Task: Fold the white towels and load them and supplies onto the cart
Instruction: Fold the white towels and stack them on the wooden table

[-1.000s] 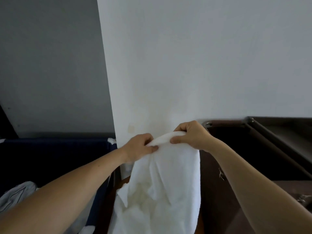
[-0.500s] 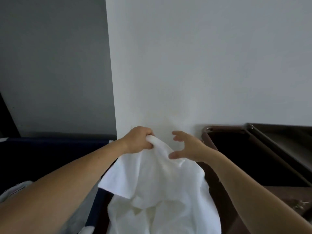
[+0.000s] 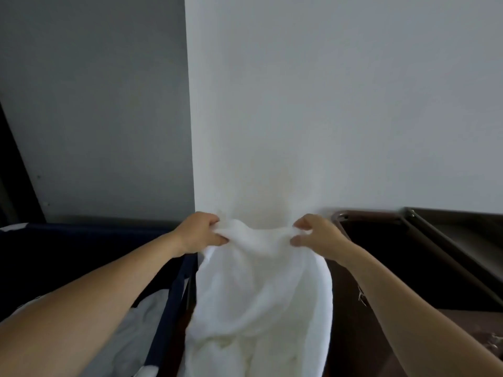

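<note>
Hanging before the plain white wall (image 3: 340, 104), a soft white terry towel (image 3: 261, 284) is being held up by its top edge. The left hand (image 3: 200, 232) is gripping one end with its fingers curled tight round the cloth, while the right hand (image 3: 315, 236) is pinching the other end between thumb and fingers. The towel is sagging between both hands and draping down between a navy fabric laundry bin (image 3: 174, 295) on the left, with pale linen (image 3: 141, 322) lying inside, and a dark brown cart (image 3: 381, 217) on the right.
</note>
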